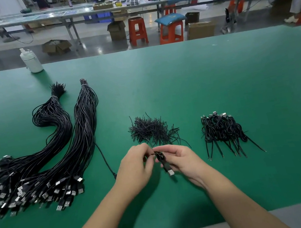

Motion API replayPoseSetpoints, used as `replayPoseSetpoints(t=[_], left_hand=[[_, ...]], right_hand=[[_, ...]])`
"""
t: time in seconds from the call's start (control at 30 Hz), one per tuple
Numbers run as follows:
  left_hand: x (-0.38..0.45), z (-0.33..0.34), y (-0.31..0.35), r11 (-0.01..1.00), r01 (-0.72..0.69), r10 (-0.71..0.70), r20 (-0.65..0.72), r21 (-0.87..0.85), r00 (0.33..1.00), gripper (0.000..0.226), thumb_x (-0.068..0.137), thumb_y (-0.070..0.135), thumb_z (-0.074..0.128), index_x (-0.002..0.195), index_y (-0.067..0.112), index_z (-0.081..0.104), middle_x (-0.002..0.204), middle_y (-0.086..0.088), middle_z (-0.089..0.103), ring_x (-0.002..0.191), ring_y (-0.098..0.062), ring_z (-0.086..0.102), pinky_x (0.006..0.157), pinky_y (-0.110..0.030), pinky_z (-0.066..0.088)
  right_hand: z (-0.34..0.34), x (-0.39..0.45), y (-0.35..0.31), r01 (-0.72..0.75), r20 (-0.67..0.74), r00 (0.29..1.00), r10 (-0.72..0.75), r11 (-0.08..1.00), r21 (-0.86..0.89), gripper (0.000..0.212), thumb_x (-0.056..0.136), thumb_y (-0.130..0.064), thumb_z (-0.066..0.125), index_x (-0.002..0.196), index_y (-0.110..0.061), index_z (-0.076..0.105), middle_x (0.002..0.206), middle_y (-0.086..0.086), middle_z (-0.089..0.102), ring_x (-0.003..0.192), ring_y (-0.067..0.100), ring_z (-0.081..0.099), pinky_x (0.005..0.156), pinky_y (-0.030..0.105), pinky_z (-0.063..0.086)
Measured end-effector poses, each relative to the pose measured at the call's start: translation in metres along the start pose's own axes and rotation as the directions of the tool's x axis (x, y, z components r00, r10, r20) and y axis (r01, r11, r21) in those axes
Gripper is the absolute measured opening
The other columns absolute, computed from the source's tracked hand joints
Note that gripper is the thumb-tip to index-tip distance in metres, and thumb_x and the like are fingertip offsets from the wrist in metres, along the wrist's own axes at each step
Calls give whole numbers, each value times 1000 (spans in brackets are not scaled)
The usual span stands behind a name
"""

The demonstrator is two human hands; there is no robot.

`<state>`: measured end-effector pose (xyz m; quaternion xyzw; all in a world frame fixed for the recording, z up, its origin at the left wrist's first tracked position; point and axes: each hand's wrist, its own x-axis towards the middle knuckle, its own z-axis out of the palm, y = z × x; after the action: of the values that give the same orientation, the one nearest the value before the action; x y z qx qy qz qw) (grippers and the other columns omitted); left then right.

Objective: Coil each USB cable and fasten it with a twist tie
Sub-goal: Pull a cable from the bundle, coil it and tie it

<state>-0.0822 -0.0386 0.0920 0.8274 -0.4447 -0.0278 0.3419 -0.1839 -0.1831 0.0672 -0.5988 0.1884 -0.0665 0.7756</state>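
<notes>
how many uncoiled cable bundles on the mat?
2. Both lie left of the hands: the left bundle curves in an S shape, the right bundle runs straighter beside it. USB plugs fan out at their near ends. One loose cable trails separately.

Bench layout, seen from the head camera

Uncoiled cable bundles are being kept at left, twist ties at centre, coiled cables at right, a bottle far left on the table.

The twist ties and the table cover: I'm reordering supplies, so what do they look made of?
Twist ties: thin black strands that hold kinks, likely plastic-coated wire. Table cover: green, smooth, softly sheened mat, probably rubber or vinyl.
</notes>
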Motion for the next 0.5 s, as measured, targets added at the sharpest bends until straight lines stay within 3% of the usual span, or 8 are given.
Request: replayPoseSetpoints(t=[0.1, 0.2, 0.27, 0.33, 0.43, 0.5], left_hand=[[6, -3, -3, 944, 202, -189, 71, -261, 979, 17, 88, 16, 67, 75, 25, 59, 69, 10, 61, 60, -1, 49, 57, -14, 38], [6, -3, -1, 924, 237, -208, 125, -301, 970, 17, 88, 16, 69, 74, 23, 60, 68, 5, 62, 57, -1, 46, 57, -14, 37], [5, -5, 1, 971, 123, -109, 78, -207, 991, 17, 88, 16, 67, 76, 22, 57, 73, 6, 63, 64, -1, 49, 61, -12, 37], [4, -8, 6, 996, -88, 88, 39, -9, 995, 15, 88, 15, 63, 78, 20, 54, 76, 6, 58, 74, -7, 49, 68, -21, 40], [3, -8, 8, 879, -363, 363, 59, 311, 930, 9, 87, 13, 61, 81, 17, 54, 77, 2, 53, 76, -23, 47, 67, -34, 41], [2, -8, 8, 858, -374, 374, 71, 352, 925, 5, 87, 14, 62, 85, 16, 58, 78, 1, 55, 77, -24, 49, 67, -34, 43]], right_hand=[[-1, -2, -3, 3, 19, 1000, -1, 997, -80, 39, 93, 6, 59, 110, -24, 76, 96, 9, 75, 74, 15, 57, 60, 26, 45], [-3, -1, -6, 46, -68, 996, -62, 974, -221, 21, 90, -6, 69, 105, -19, 77, 111, 10, 69, 73, 20, 50, 56, 29, 37], [-3, -1, -7, 60, -65, 995, -80, 961, -271, 12, 93, -13, 68, 101, -14, 76, 90, 5, 70, 60, 16, 47, 54, 28, 37], [0, -1, -7, 55, -62, 995, -75, 957, -284, 14, 97, -15, 63, 105, -9, 73, 68, 7, 61, 51, 14, 45, 50, 26, 38], [5, 0, -9, 42, -119, 990, -73, 967, -251, 20, 97, -18, 63, 117, -18, 63, 74, 20, 66, 54, 21, 45, 46, 26, 40], [7, -1, -8, 54, -133, 987, -94, 960, -276, 13, 96, -19, 64, 108, -19, 60, 75, 27, 65, 50, 21, 43, 45, 28, 39]])
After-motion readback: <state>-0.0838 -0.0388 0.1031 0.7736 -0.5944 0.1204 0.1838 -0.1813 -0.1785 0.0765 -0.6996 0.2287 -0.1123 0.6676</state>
